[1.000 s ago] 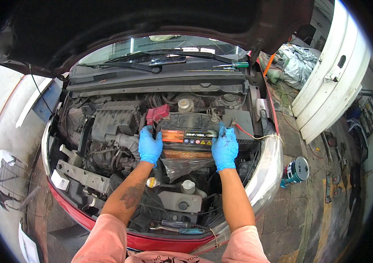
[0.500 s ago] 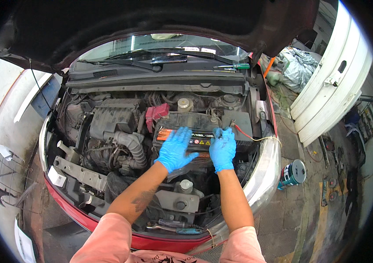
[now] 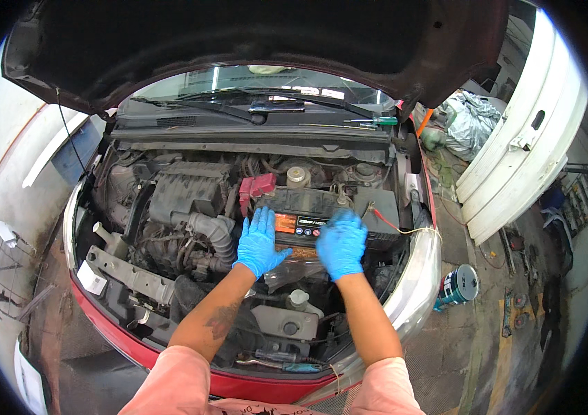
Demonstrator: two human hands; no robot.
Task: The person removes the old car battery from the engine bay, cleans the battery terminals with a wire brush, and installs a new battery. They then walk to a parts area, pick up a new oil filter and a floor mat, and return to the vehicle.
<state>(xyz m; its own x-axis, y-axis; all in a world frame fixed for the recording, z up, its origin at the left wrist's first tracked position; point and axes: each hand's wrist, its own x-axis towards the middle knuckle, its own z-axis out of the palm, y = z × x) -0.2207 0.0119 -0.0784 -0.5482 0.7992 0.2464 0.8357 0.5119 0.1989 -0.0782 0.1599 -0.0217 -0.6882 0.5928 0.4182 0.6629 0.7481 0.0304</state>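
Note:
A dark car battery sits in the engine bay, with an orange and black label on its front side. My left hand, in a blue glove, lies against the battery's left front end, its fingers stretched out. Over the right part of the label is my blue-gloved right hand. Motion smears its fingers, so whether they hold anything is unclear. A red cable runs just right of this hand. Left of the battery's top sits a red plastic cover.
The raised hood overhangs the bay. A green-handled screwdriver lies below the windshield. Tools with a blue handle rest at the front edge. A teal can stands on the floor at right, near a white door panel.
My left hand has shifted left along the battery, uncovering the label's orange end. My right hand has moved left over the label. The whole view has shifted slightly.

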